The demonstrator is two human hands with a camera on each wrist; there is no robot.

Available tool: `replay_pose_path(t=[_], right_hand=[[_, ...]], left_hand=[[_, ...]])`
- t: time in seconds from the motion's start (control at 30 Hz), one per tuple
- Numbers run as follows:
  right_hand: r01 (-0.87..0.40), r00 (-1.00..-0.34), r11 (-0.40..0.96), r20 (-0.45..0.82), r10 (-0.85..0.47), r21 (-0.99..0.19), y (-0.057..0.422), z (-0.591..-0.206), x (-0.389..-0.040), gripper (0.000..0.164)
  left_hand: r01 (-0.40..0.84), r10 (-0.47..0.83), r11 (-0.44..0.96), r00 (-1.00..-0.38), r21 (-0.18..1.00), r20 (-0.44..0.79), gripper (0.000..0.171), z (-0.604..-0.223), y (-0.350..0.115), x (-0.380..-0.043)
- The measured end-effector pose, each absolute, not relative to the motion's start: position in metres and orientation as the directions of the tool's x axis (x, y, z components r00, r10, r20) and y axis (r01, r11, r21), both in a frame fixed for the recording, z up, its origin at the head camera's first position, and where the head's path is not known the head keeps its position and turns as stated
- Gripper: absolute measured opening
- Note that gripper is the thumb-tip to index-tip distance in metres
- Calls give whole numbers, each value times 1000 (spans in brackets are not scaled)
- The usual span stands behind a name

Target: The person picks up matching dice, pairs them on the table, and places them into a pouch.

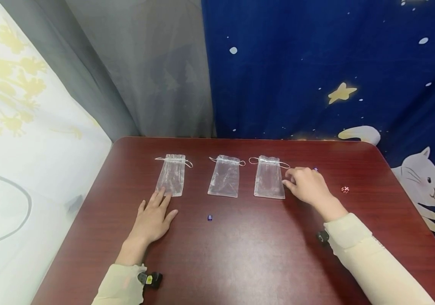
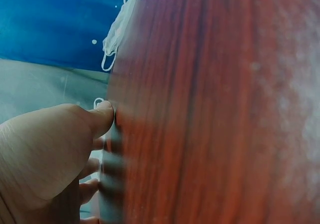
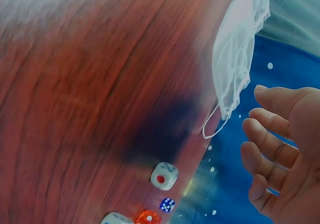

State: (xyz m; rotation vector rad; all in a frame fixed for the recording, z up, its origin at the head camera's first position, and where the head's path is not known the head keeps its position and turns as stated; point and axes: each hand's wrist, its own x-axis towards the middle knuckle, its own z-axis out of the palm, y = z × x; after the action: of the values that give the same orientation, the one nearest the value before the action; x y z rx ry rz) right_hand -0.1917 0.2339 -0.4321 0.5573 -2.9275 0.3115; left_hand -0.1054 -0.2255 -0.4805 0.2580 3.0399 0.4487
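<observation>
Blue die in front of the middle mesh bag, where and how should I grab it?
Probably pinch the blue die by two opposite side faces, thumb against forefinger, coming from above. It's a small cube sitting flat on the table, and nothing touches its sides. The left hand is nearer.

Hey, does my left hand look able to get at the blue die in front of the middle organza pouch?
Probably yes. The left hand rests on the table, fingertips at the left organza pouch, and nothing stands between its thumb and the blue die.
</observation>
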Motion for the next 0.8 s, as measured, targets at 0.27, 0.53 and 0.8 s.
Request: replay_pose_path(t=[0.27, 0.53, 0.8], right_hand=[[-373, -922, 912, 178, -344, -169, 247, -431, -195, 19], [-352, -929, 922, 176, -324, -163, 259, -429, -200, 21], [-335, -936, 928, 170, -308, -162, 271, -428, -206, 22]], left_hand=[[149, 167, 945, -985, 291, -39, 64, -481, -226, -104], [148, 167, 945, -985, 290, -41, 64, -482, -228, -105], [152, 169, 943, -985, 295, -34, 64, -481, -226, -105]])
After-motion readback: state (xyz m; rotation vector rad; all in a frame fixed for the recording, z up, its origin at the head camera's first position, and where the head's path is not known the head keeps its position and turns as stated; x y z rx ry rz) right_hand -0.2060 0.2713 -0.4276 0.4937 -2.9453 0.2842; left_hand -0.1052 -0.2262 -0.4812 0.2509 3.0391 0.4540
